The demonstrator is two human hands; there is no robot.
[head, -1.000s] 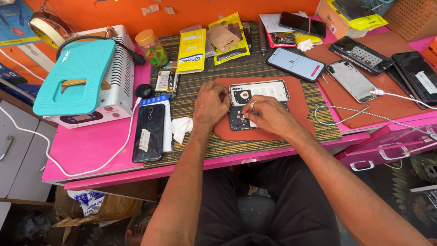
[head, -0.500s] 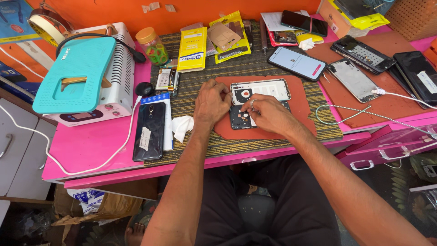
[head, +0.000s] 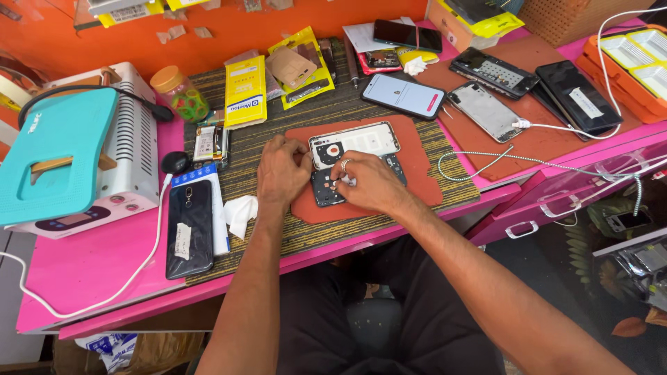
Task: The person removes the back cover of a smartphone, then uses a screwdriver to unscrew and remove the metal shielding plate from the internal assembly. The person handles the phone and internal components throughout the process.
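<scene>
Little has changed: both hands stay on the opened phone [head: 351, 163] on the red mat [head: 417, 163]. Left hand [head: 281, 173] presses its edge, fingers curled; right hand [head: 368, 184] pinches a small part

Our left hand [head: 281, 170] steadies opened phone [head: 354, 142] on red mat [head: 417, 163]; our right hand [head: 368, 184] presses dark phone part [head: 325, 191].
</scene>
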